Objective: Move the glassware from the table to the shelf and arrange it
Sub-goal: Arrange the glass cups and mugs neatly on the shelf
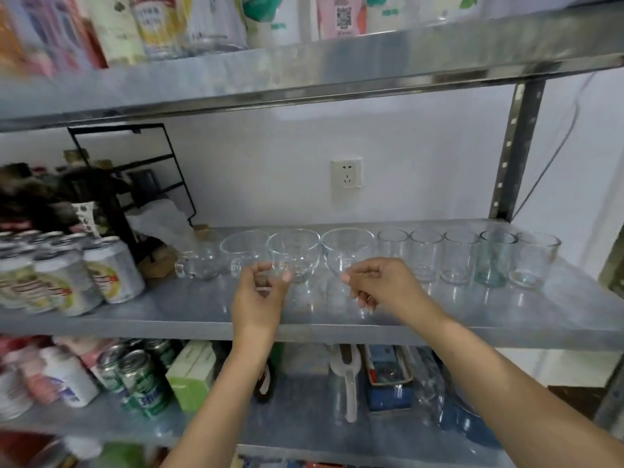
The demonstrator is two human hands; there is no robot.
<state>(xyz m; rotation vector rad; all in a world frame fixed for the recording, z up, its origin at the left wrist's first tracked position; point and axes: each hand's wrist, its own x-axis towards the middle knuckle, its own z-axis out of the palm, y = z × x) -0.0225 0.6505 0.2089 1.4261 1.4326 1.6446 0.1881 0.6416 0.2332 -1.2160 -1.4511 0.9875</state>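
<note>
Left grip (261, 292), right grip (380, 282) beside goblets (293, 253)

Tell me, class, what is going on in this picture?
A person is arranging glassware on a metal shelf. Three bowl glasses and five tumblers stand in a row along it, the tumblers to the right. The left hand is at the foot of the middle bowl glass and the right hand at the foot of the right one. Both have curled fingers, but whether they grip the glass is unclear. Cans stand at the shelf's left end.
</note>
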